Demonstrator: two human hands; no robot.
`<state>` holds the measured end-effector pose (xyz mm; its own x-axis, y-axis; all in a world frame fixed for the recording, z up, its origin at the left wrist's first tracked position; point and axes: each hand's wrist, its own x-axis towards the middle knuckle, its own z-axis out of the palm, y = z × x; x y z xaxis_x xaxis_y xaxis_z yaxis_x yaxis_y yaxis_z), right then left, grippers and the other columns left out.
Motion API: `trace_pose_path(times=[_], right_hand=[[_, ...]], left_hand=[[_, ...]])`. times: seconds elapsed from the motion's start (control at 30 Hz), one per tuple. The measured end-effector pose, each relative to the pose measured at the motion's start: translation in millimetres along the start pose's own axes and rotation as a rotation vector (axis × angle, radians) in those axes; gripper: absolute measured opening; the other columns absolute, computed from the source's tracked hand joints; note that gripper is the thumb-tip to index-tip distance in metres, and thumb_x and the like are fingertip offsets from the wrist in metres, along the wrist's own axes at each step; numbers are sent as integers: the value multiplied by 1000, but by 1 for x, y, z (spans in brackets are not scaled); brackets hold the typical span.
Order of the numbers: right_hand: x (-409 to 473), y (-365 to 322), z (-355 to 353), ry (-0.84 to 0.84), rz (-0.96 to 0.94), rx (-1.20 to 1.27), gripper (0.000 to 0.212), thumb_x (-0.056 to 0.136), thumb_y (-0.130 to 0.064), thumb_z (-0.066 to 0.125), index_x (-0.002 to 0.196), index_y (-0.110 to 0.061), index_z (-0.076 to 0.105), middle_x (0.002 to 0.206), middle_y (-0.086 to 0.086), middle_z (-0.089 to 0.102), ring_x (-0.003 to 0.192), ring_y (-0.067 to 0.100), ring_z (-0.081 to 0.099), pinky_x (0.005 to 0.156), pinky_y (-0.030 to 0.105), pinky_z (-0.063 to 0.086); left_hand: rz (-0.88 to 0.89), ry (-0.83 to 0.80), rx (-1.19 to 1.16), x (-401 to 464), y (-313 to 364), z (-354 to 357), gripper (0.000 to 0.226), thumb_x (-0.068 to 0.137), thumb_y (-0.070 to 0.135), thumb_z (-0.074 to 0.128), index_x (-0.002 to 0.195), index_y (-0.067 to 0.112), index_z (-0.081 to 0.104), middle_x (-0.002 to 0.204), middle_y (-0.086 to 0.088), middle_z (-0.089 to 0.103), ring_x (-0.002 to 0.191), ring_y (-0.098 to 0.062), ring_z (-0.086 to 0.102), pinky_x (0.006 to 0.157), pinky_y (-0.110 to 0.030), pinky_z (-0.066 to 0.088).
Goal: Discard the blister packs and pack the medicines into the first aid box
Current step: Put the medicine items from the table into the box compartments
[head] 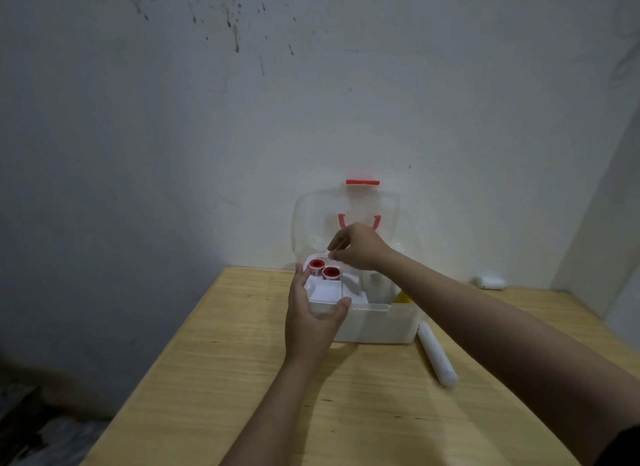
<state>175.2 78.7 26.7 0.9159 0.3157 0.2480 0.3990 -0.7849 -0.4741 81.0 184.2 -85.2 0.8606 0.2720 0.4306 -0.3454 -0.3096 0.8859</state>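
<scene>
A translucent first aid box (379, 321) stands open on the wooden table, its clear lid (311, 223) with red handle and latch leaning back against the wall. A white inner tray (325, 294) sits at the box's left end, holding two red-capped rolls (323, 268). My left hand (310, 321) grips the tray's near edge, thumb on the right and fingers along its left side. My right hand (356, 247) pinches the tray's far edge. Something yellow (403, 297) shows inside the box, mostly hidden by my right forearm.
A white tube (436, 354) lies on the table just right of the box. A small white object (490, 282) rests near the wall at the back right. The table (207, 379) ends at its left edge over a dark floor. A wall corner stands to the right.
</scene>
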Motion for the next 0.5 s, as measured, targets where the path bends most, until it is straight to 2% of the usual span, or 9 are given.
trace_pose_path(times=[0.07,0.13,0.17,0.23,0.37,0.43,0.5], right_hand=[[-13,5,-18,70,14,54,20,83,-15,68,101,-5,70,97,6,71,74,7,60,69,15,49],[-33,17,-36,168,42,112,17,82,-19,70,96,-10,72,89,-2,69,73,4,61,71,20,54],[-46,24,-44,226,62,141,15,81,-20,70,93,-13,72,86,-4,69,73,4,63,73,24,56],[-77,37,-54,336,103,185,11,80,-20,70,90,-16,72,83,-5,69,72,5,64,68,23,54],[-150,60,-44,510,159,215,7,79,-18,70,86,-19,70,84,-7,68,73,5,64,60,18,45],[-179,73,-27,535,224,222,10,77,-17,72,85,-22,68,86,-6,68,72,5,62,59,16,43],[-201,84,-9,481,289,203,14,76,-18,73,85,-26,65,89,-5,67,71,6,61,62,19,46]], left_hand=[[3,1,-11,0,0,0,80,74,34,76,140,33,30,150,22,20,132,1,23,87,-3,27],[-3,1,-29,0,0,-1,80,73,35,77,136,39,28,147,24,20,132,1,24,88,-4,30],[-3,3,-32,1,0,-1,80,73,36,77,134,43,26,148,22,21,132,0,25,91,-8,32],[-1,11,-33,1,-1,0,79,72,37,77,130,47,25,151,19,22,133,-1,26,98,-16,34],[9,28,-37,1,-3,1,76,73,32,77,131,43,30,149,20,25,132,3,25,98,-11,27],[-22,35,-52,1,-2,2,78,72,32,78,135,37,33,149,18,28,130,2,27,100,-17,30],[-40,37,-57,1,0,2,79,72,31,78,138,32,35,148,17,30,130,1,29,100,-16,30]])
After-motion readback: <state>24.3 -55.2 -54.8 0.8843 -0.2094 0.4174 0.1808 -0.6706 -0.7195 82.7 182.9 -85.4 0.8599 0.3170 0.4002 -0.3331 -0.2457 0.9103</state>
